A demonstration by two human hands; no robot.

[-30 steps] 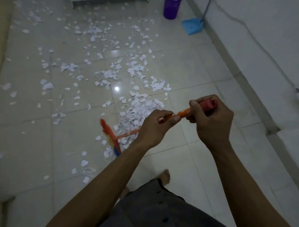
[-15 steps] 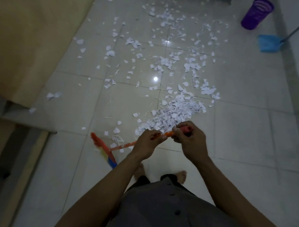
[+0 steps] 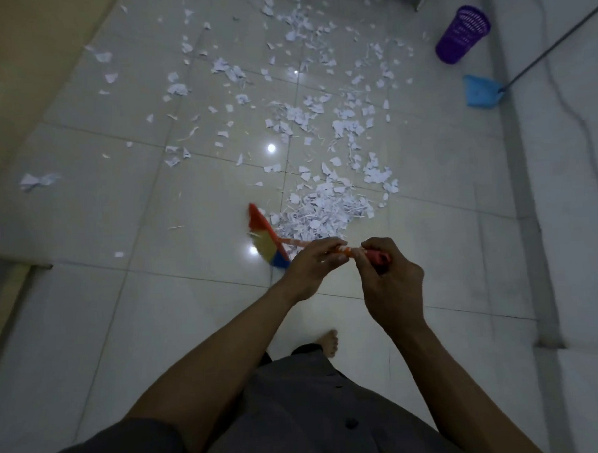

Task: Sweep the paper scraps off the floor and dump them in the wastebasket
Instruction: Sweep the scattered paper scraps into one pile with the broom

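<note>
Scraps (image 3: 324, 213) heaped just ahead of the left hand (image 3: 313, 268), broom (image 3: 265, 238) to its left; dustpan (image 3: 480, 91) far ahead-right of the right hand (image 3: 392, 285), wastebasket (image 3: 462, 36) beyond it, beside the wall (image 3: 568, 146).

The pale tiled floor (image 3: 124, 336) is smooth and highly glossy, throwing back several bright spots of light, with thin dull grout lines between the tiles. The white torn paper scraps (image 3: 324, 215) look thin and matt, many of them creased or curled at ragged edges. The purple round plastic wastebasket (image 3: 460, 37) has a faint sheen and a perforated lattice band below its rim. The blue plastic dustpan (image 3: 480, 91) is smooth. The short broom with an orange plastic handle (image 3: 265, 238) has fibrous red, yellow and blue bristles. The dark grey buttoned cloth garment (image 3: 316, 414) is soft and matt. The pale right wall (image 3: 568, 146) looks matt.
</note>
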